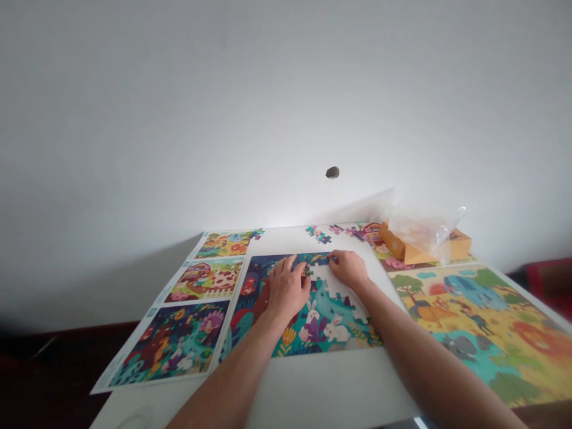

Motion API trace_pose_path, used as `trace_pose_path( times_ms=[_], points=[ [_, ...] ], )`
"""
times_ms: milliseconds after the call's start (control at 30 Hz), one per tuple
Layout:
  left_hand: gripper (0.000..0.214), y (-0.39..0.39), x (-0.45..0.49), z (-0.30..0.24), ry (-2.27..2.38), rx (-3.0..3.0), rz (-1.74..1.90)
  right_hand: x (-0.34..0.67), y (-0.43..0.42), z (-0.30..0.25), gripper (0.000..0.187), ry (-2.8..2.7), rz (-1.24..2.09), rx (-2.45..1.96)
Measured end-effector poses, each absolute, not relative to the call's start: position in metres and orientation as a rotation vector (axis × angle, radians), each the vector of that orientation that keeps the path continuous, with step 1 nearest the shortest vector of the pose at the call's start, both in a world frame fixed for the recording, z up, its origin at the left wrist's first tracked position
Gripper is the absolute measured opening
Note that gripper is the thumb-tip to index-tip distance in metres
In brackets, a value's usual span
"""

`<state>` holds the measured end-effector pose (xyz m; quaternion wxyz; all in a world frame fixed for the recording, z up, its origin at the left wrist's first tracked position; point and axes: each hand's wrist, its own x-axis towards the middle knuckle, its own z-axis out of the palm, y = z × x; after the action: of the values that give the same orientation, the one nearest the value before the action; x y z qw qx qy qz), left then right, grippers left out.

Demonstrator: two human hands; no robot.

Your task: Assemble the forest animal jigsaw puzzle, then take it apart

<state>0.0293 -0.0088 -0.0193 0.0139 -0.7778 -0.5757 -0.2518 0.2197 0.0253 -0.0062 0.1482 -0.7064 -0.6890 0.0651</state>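
Observation:
A partly assembled jigsaw puzzle (326,328) lies on the white table, with white rabbits, plants and a dark blue upper edge. A gap shows in its upper right part. My left hand (287,291) lies on the puzzle's upper middle, fingers spread, beside a small multicoloured spot at the gap's left edge. At the top edge, my right hand (351,269) has its fingers curled and its fingertips at the end of a dark blue puzzle piece (320,258). The contact under those fingertips is partly hidden.
A picture sheet (192,280) with three printed scenes lies at left. Loose puzzle pieces (319,235) sit near the wall. An orange box (413,250) with a clear plastic bag (417,223) stands at back right, behind a finished-looking animal puzzle (487,328).

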Motion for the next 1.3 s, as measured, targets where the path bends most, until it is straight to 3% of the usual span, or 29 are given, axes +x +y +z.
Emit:
trace_pose_path(
  times_ms=[267, 433, 600, 800, 1100, 1300],
  points=[
    [0.043, -0.011, 0.029, -0.022, -1.860, -2.420, -0.519, 0.221, 0.036, -0.005, 0.034, -2.018, 0.157, -1.967],
    [0.043, -0.011, 0.030, -0.021, -1.886, -2.404, -0.483, 0.220, 0.043, -0.015, 0.054, -2.098, 0.116, -1.885],
    [0.043, -0.012, 0.031, -0.016, -1.897, -2.413, -0.455, 0.219, 0.043, -0.020, 0.054, -2.156, 0.236, -1.857],
    [0.043, -0.013, 0.031, -0.014, -1.901, -2.412, -0.444, 0.231, 0.048, -0.014, 0.060, -1.674, 0.096, -2.180],
    [0.043, -0.011, 0.031, -0.018, -1.898, -2.396, -0.487, 0.243, 0.050, -0.017, 0.047, -1.636, 0.039, -2.197],
    [0.044, -0.010, 0.033, -0.022, -1.929, -2.385, -0.513, 0.253, 0.086, -0.014, 0.066, -1.574, 0.126, -2.286]
  ],
)
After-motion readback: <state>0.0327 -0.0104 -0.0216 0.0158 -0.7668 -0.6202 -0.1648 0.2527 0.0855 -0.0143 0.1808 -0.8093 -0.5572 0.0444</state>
